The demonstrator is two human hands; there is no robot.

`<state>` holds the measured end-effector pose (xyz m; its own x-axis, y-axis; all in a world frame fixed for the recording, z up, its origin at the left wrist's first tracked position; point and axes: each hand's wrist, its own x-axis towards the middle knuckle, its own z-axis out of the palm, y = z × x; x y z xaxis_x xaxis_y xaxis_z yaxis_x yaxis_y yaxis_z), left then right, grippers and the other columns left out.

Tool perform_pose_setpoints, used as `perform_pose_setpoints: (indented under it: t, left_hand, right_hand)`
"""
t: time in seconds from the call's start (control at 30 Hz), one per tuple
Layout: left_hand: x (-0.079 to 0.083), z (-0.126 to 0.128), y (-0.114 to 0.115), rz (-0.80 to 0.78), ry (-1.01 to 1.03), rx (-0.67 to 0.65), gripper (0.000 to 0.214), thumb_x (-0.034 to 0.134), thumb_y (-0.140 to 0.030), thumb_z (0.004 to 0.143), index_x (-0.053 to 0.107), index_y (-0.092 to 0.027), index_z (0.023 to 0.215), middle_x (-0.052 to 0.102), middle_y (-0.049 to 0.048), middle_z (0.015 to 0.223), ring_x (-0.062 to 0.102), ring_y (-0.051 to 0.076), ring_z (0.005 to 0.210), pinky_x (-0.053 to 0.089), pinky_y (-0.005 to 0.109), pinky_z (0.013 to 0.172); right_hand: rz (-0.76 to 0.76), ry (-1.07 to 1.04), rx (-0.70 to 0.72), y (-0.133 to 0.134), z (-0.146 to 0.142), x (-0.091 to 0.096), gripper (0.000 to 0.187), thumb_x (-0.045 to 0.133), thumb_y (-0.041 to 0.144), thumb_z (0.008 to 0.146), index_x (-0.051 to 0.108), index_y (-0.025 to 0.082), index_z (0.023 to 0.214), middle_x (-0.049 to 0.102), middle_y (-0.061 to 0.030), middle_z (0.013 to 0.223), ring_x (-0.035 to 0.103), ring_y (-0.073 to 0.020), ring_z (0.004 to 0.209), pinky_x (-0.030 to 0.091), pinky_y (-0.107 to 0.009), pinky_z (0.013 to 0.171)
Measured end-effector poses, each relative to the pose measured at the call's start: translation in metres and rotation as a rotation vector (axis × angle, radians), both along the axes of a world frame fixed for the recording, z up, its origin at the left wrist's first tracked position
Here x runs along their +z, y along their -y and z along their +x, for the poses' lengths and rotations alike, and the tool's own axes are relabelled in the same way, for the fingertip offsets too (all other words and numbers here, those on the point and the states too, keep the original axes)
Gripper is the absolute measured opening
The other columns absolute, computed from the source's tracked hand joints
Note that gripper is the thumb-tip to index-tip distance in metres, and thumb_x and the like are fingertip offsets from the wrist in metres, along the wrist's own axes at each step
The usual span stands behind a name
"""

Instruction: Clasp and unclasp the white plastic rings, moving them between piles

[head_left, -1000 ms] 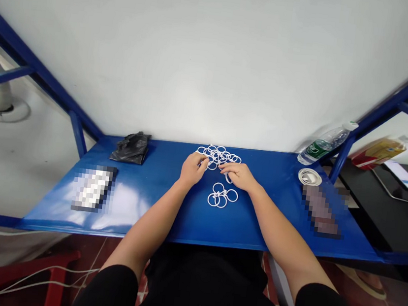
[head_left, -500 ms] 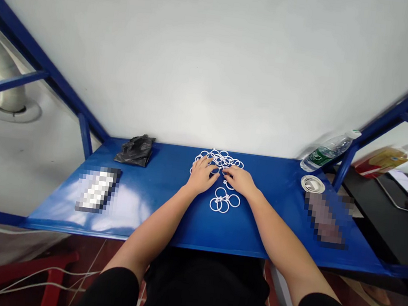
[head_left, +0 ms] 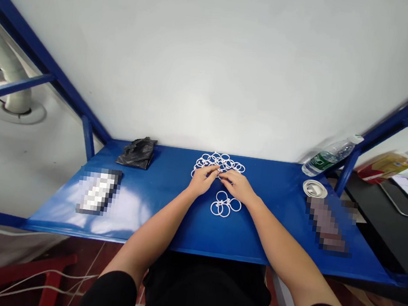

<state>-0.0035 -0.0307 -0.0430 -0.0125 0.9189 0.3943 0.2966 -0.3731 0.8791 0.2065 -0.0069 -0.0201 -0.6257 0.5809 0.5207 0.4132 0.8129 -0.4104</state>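
A pile of thin white rings (head_left: 238, 167), each with a small knob or eyelet, lies on the blue tabletop (head_left: 170, 188) near the wall. My left hand (head_left: 202, 179) is at the front of the pile, its thumb and fingers pinched on a white ring. My right hand (head_left: 239, 184) meets it from the right, fingertips closed at the same small spot. The fingers mostly hide the ring between them. A smaller cluster of white rings (head_left: 225, 207) lies apart, nearer to me, just below my right hand.
At the left lie a crumpled black plastic bag (head_left: 137, 152) and a blurred-out item (head_left: 98, 191). On the right are a leaning water bottle (head_left: 332, 156), a coiled white strap or cable (head_left: 314, 189) and another blurred item (head_left: 327, 225). A blue frame (head_left: 88, 139) borders the table.
My hands have come together, and the fingers of both have closed into a pinch. The ring beneath my right hand has left the tabletop. The view has shifted slightly.
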Motion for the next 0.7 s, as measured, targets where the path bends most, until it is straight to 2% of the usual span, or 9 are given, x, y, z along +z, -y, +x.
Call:
perform_pose_setpoints:
  t: [0.2, 0.33, 0.43, 0.5, 0.6, 0.7]
  left_hand:
    - [-0.001, 0.004, -0.004, -0.009, 0.152, -0.018, 0.023, 0.072, -0.035, 0.090, 0.080, -0.019, 0.104, 0.082, 0.0081, 0.101, 0.079, 0.022, 0.090, 0.064, 0.035, 0.084]
    - [0.000, 0.006, -0.004, -0.033, 0.189, 0.021, 0.014, 0.074, -0.029, 0.084, 0.079, -0.019, 0.092, 0.080, 0.0051, 0.086, 0.075, 0.018, 0.076, 0.060, 0.031, 0.074]
    - [0.001, 0.007, -0.004, -0.061, 0.215, 0.063, 0.007, 0.068, -0.018, 0.078, 0.075, -0.019, 0.081, 0.077, 0.0025, 0.080, 0.072, 0.017, 0.072, 0.057, 0.029, 0.070]
    - [0.003, 0.007, -0.004, -0.059, 0.220, 0.078, 0.012, 0.062, -0.013, 0.074, 0.071, -0.019, 0.073, 0.075, 0.0009, 0.075, 0.069, 0.016, 0.070, 0.055, 0.028, 0.068]
    - [0.005, 0.006, -0.003, -0.023, 0.199, 0.099, 0.018, 0.053, -0.010, 0.073, 0.067, -0.020, 0.066, 0.070, -0.0004, 0.070, 0.065, 0.015, 0.069, 0.053, 0.028, 0.069]
    - [0.006, 0.005, -0.001, 0.009, 0.126, 0.103, 0.021, 0.051, -0.010, 0.074, 0.067, -0.020, 0.067, 0.070, -0.0004, 0.071, 0.065, 0.016, 0.071, 0.052, 0.029, 0.072]
  right_hand:
    - [0.035, -0.019, 0.033, -0.002, -0.002, -0.005, 0.022, 0.059, 0.023, 0.105, 0.076, 0.025, 0.119, 0.079, -0.0074, 0.105, 0.073, -0.0222, 0.099, 0.060, -0.038, 0.090]
    - [0.052, -0.024, 0.059, 0.000, -0.004, -0.004, 0.022, 0.060, 0.019, 0.103, 0.077, 0.024, 0.116, 0.079, -0.0071, 0.104, 0.074, -0.0213, 0.097, 0.060, -0.036, 0.088]
    - [0.061, 0.002, 0.074, 0.002, -0.007, -0.002, 0.024, 0.059, 0.016, 0.103, 0.077, 0.025, 0.116, 0.079, -0.0065, 0.103, 0.074, -0.0214, 0.097, 0.060, -0.036, 0.088]
    - [0.077, 0.006, 0.090, 0.005, -0.011, -0.001, 0.028, 0.057, 0.013, 0.102, 0.077, 0.026, 0.117, 0.080, -0.0064, 0.106, 0.074, -0.0217, 0.100, 0.061, -0.038, 0.090]
    - [0.106, -0.015, 0.120, 0.009, -0.015, -0.001, 0.028, 0.057, 0.013, 0.102, 0.077, 0.026, 0.117, 0.081, -0.0063, 0.110, 0.075, -0.0221, 0.102, 0.061, -0.040, 0.092]
    - [0.115, -0.039, 0.132, 0.010, -0.015, -0.001, 0.022, 0.061, 0.018, 0.101, 0.079, 0.025, 0.112, 0.082, -0.0058, 0.106, 0.076, -0.0225, 0.100, 0.061, -0.040, 0.091]
